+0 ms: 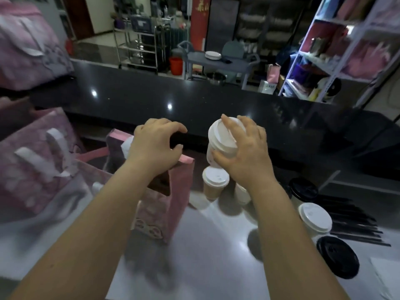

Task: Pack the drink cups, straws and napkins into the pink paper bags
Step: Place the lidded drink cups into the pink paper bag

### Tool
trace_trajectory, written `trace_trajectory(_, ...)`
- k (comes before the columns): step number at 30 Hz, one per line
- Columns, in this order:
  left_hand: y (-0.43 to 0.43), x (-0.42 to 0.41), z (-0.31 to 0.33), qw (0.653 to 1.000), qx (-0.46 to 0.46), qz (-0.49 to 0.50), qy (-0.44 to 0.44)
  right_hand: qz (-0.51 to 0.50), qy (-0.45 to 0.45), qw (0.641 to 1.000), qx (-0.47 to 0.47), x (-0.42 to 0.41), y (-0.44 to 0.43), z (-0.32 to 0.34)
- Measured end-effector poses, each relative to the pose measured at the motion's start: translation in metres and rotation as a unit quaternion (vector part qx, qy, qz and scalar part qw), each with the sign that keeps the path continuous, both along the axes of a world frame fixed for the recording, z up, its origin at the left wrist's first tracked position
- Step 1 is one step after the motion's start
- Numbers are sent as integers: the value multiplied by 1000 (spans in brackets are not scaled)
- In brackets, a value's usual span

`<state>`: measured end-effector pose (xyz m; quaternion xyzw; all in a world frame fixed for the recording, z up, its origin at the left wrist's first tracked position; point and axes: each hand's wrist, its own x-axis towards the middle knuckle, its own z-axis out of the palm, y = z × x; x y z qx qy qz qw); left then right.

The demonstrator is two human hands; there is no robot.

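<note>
My right hand (242, 152) grips a white-lidded paper cup (218, 140) from above and holds it in the air, just right of an open pink paper bag (171, 204). Over the bag's mouth hovers my left hand (155, 146), fingers curled, with nothing visibly in it. Below the lifted cup stand a brown cup with a white lid (215, 184) and a white cup (242, 193) partly hidden by my right wrist. Further right are a black-lidded cup (303, 190), a white-lidded cup (315, 217), another black-lidded cup (336, 257) and several black straws (355, 221).
Packed pink bags with white handles (36, 161) stand at the left, and more sit higher up (28, 44). A raised dark counter (194, 98) runs behind the work surface. White napkins (385, 276) lie at the lower right edge. Shelving stands at the far right.
</note>
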<state>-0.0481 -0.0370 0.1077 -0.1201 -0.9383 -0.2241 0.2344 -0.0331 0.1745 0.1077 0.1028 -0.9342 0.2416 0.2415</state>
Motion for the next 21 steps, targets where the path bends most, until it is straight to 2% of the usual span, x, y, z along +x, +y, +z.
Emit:
trace_trajectory(4, -66, 0, -9, 998, 32, 22, -43, 50, 13, 996, -74, -7, -46, 8)
trace_trajectory(7, -109, -7, -19, 995, 49, 18, -80, 71, 5, 993, -92, -16, -84, 8)
trace_trajectory(12, -164, -28, -35, 981, 64, -72, -169, 55, 3, 991, -120, -28, -145, 7)
trace_trajectory(17, -195, -60, -43, 964, 36, -166, -205, 24, 5, 991, -130, -35, -185, 17)
trace_trajectory(21, -199, -75, -48, 941, -13, -254, -224, -14, -26, 997, -65, -19, -203, 18)
